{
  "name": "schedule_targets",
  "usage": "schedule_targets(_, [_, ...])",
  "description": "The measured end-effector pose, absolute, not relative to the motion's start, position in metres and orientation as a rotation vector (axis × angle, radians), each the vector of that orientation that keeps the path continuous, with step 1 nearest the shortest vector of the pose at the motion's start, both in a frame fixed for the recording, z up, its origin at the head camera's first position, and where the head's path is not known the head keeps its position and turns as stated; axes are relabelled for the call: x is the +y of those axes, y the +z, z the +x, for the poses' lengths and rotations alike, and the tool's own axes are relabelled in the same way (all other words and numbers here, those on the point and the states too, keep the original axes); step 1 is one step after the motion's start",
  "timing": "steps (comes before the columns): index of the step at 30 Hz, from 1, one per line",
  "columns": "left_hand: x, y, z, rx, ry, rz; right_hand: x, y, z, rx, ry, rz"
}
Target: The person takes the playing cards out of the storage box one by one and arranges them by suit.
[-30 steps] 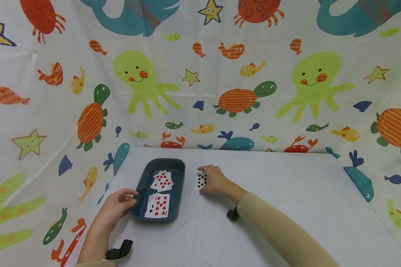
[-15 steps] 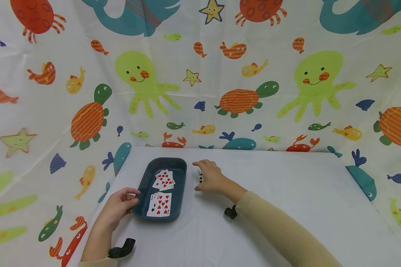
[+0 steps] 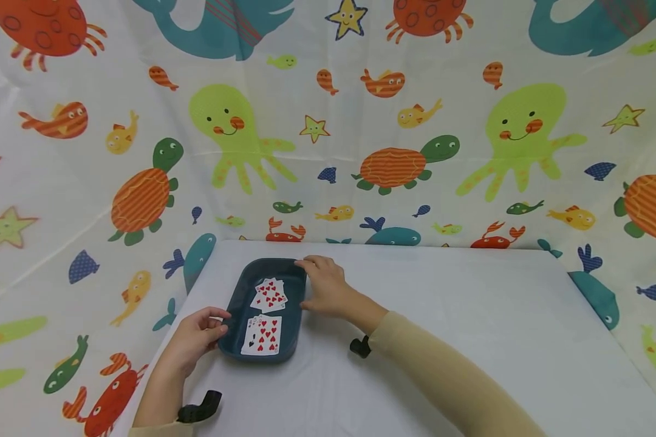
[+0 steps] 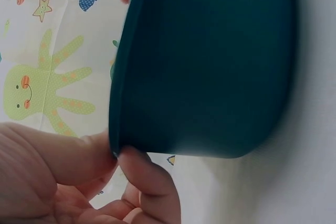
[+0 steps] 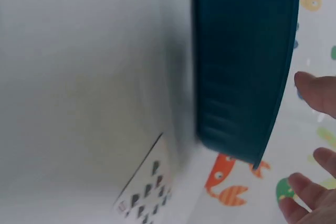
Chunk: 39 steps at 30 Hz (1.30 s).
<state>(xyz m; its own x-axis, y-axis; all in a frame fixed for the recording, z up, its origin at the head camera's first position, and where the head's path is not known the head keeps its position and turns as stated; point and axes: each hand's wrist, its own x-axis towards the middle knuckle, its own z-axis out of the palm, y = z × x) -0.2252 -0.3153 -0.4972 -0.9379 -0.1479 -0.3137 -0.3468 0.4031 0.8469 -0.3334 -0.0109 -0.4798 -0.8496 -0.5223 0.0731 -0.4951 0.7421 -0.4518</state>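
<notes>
A dark teal tray (image 3: 265,359) holds two groups of playing cards: fanned red-suited cards (image 3: 269,295) at the back, and overlapped cards (image 3: 262,335) in front. My left hand (image 3: 195,335) pinches the tray's left rim between thumb and finger, which the left wrist view shows closely. Beside the right rim is my right hand (image 3: 329,288), thumb and fingers spread; in the right wrist view they appear apart from the rim and hold nothing. A playing card (image 5: 149,184) with black pips lies on the table by the tray in that view; my right hand hides it in the head view.
A white table (image 3: 443,340) extends to the right. Behind it and at the left hangs a cloth (image 3: 317,170) printed with sea animals. Each wrist wears a black camera mount, such as the left one (image 3: 199,408).
My right hand has let go of the black-pipped card and moved left to the tray's right rim, fingers spreading. My left hand stays at the left rim.
</notes>
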Motion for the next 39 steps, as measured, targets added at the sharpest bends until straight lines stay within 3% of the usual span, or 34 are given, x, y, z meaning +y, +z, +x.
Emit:
schedule_targets(28, [-0.317,-0.499,-0.225,2.49,1.539,-0.449,-0.077,-0.487,-0.335,2.852,-0.237,-1.189])
schedule_targets(39, [-0.315,-0.502,-0.222,2.47,1.57,-0.428,-0.095,-0.499,-0.345,2.805,-0.138,-1.15])
